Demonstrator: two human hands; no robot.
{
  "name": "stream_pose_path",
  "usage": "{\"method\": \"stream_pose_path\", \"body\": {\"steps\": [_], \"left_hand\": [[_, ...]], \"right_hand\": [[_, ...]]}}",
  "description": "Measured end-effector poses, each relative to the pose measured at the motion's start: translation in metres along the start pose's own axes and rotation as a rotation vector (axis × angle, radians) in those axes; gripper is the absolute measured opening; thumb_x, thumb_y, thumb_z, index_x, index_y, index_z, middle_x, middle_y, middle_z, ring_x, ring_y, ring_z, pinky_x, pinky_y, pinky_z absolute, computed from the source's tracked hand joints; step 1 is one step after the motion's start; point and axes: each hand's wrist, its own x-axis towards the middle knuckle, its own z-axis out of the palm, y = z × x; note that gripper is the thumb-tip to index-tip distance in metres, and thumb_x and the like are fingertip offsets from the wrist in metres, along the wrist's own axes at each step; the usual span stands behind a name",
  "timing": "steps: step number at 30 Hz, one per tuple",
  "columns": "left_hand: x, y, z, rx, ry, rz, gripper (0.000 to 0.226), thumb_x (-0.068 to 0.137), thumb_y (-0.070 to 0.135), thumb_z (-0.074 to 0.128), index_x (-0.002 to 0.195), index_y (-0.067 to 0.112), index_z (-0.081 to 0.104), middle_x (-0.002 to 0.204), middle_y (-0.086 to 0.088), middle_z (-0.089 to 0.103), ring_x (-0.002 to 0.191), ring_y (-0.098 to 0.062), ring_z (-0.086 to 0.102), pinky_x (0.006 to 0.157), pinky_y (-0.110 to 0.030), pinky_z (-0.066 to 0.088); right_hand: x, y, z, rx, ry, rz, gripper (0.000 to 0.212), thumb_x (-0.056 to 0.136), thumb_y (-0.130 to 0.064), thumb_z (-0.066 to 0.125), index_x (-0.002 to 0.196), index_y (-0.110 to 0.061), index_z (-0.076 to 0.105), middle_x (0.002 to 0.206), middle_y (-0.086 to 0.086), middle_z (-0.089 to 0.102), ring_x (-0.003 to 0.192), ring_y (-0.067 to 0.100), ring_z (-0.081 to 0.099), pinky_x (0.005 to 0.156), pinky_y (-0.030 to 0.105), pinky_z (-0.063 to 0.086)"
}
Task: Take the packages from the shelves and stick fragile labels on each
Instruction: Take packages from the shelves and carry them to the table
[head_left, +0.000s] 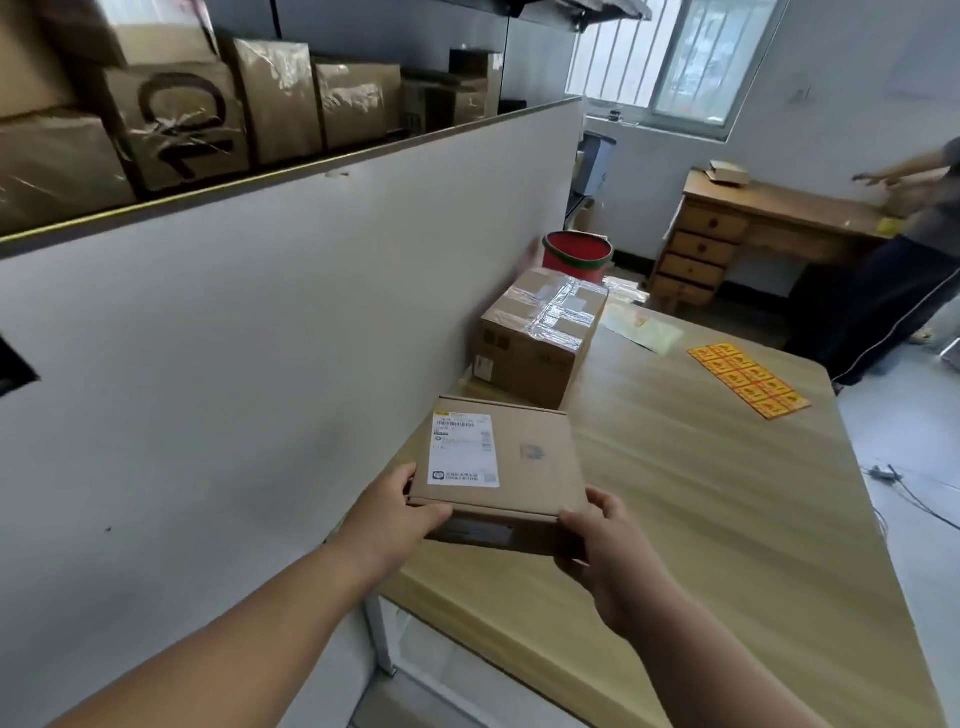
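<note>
Low in the middle of the frame, both hands grip a flat cardboard box (524, 457) by its near edge. The left hand (402, 512) clamps the near left corner, thumb on top and fingers underneath. The right hand (605, 543) clamps the near right corner the same way, thumb on the lid. The box sits level over the near left part of the desk (701, 545); whether it touches the wood I cannot tell. A white shipping label (463, 451) covers the left part of its lid.

Just beyond it, against the white partition (260, 338), a larger taped box (540, 338) stands on the desk. An orange label sheet (748, 380) lies flat near the desk's far right edge, well apart from both boxes. A pale paper (641, 328) lies at the far end.

At upper left, a shelf (291, 174) above the partition carries a row of packages (182, 124). A red bin (576, 257) stands behind the taped box. At the right edge, another person (904, 249) stands by a far desk (727, 228) with drawers.
</note>
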Motion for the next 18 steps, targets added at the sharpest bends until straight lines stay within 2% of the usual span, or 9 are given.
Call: {"method": "stream_pose_path", "body": {"steps": [2,6,10,13,15,18], "left_hand": [[0.030,-0.001,0.004,0.026,0.021,-0.045,0.035,0.086,0.015,0.064,0.114,0.031,0.051,0.101,0.012,0.060,0.097,-0.011,0.058,0.077,-0.021,0.043],[0.089,-0.007,0.014,0.067,0.043,-0.182,0.037,0.081,0.014,0.062,0.115,0.026,0.055,0.106,0.006,0.062,0.098,-0.015,0.057,0.079,-0.026,0.044],[0.144,-0.011,0.024,0.124,0.030,-0.286,0.045,0.078,0.017,0.061,0.122,0.024,0.055,0.112,0.001,0.063,0.103,-0.019,0.057,0.088,-0.032,0.047],[0.180,-0.008,0.034,0.124,0.045,-0.299,0.041,0.081,0.009,0.058,0.121,0.018,0.055,0.112,-0.003,0.063,0.098,-0.018,0.057,0.078,-0.027,0.044],[0.200,-0.006,0.040,0.107,0.102,-0.307,0.046,0.083,0.005,0.057,0.127,0.015,0.050,0.122,-0.006,0.059,0.105,-0.020,0.055,0.082,-0.027,0.043],[0.225,-0.001,0.046,0.063,0.203,-0.338,0.073,0.085,0.007,0.053,0.149,0.018,0.021,0.150,-0.004,0.034,0.134,-0.023,0.036,0.106,-0.030,0.032]], "right_hand": [[0.029,-0.003,0.007,-0.008,-0.005,0.032,0.042,0.092,-0.006,0.055,0.128,-0.023,0.043,0.120,0.010,0.056,0.105,0.028,0.058,0.087,0.041,0.054],[0.086,-0.003,0.018,-0.008,-0.011,0.113,0.040,0.093,-0.007,0.054,0.128,-0.022,0.042,0.120,0.009,0.055,0.106,0.027,0.058,0.086,0.041,0.054],[0.136,-0.006,0.022,-0.039,-0.023,0.155,0.038,0.095,-0.012,0.055,0.129,-0.022,0.040,0.104,0.000,0.056,0.104,0.026,0.057,0.094,0.045,0.051],[0.168,-0.007,0.023,-0.103,-0.026,0.149,0.045,0.095,-0.017,0.057,0.136,-0.021,0.039,0.099,-0.008,0.054,0.097,0.019,0.057,0.097,0.046,0.049],[0.184,-0.007,0.023,-0.140,-0.055,0.135,0.048,0.095,-0.017,0.057,0.139,-0.023,0.039,0.104,-0.009,0.056,0.099,0.013,0.056,0.100,0.044,0.046],[0.203,-0.005,0.028,-0.190,-0.126,0.115,0.056,0.094,-0.015,0.056,0.144,-0.028,0.035,0.135,-0.004,0.051,0.118,0.015,0.052,0.108,0.046,0.039]]}}
